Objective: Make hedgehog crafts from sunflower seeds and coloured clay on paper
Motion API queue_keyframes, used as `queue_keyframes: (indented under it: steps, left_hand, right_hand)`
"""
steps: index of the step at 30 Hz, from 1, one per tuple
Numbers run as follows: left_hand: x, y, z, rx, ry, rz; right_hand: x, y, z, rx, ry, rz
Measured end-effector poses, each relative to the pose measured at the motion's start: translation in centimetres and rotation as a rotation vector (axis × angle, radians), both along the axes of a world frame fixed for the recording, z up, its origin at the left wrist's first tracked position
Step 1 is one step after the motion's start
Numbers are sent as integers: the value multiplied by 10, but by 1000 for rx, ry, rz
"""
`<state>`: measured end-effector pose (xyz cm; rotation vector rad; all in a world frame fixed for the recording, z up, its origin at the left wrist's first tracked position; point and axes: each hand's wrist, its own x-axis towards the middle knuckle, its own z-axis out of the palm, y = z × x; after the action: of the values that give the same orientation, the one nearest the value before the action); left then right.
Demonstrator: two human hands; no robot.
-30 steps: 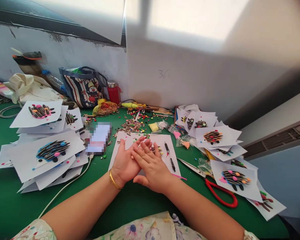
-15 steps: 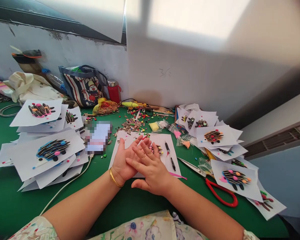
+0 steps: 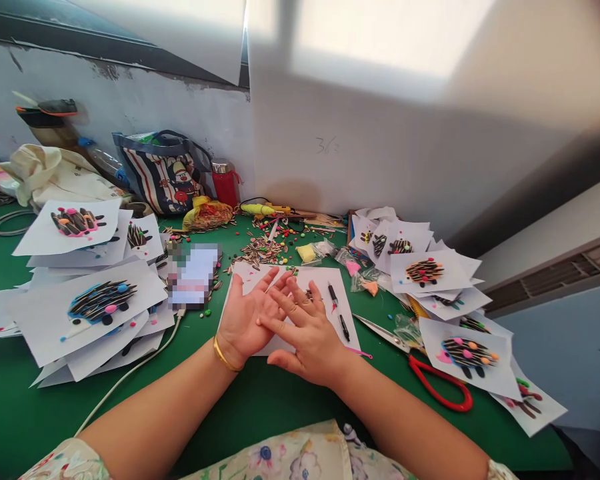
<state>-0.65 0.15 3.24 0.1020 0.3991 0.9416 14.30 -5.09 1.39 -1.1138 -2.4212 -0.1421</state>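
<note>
My left hand [image 3: 247, 317] lies palm up with its fingers stretched out, a gold bangle at the wrist. On its palm sits a tiny pale-orange ball [image 3: 259, 322], apparently soft clay, by the index fingertip of my right hand [image 3: 307, 333]. That hand is palm down over the left fingers, its own fingers spread. Beneath both hands is a white sheet of paper [image 3: 240, 273], partly hidden, bearing a sunflower-seed picture [image 3: 310, 294]. Two black pen pieces, an upper one [image 3: 333, 293] and a lower one [image 3: 343, 327], lie on the sheet's right side.
Stacked seed pictures stand at left [image 3: 145, 283] and right [image 3: 447, 263]. Red-handled scissors [image 3: 440, 387] lie at right, a phone [image 3: 195, 273] with a cable at left. Farther back are loose seeds [image 3: 260, 250], bagged yellow clay [image 3: 307, 253], orange clay [image 3: 370, 287], a striped bag [image 3: 155, 173] and a red bottle [image 3: 225, 185].
My right hand has slid slightly right and off the left palm, baring the small ball there. The view has shifted a little.
</note>
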Motion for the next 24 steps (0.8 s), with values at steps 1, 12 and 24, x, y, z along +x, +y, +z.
queue_keyframes:
  steps: [1,12,24]
  left_hand:
    - [0,0,0,2,6,2]
    - [4,-4,-5,1,26,-39]
    - [3,-2,-6,23,23,-46]
  right_hand:
    - [0,0,0,-3,-8,21]
    - [-3,-1,2,-7,-18,68]
    - [-5,-4,2,6,44,35]
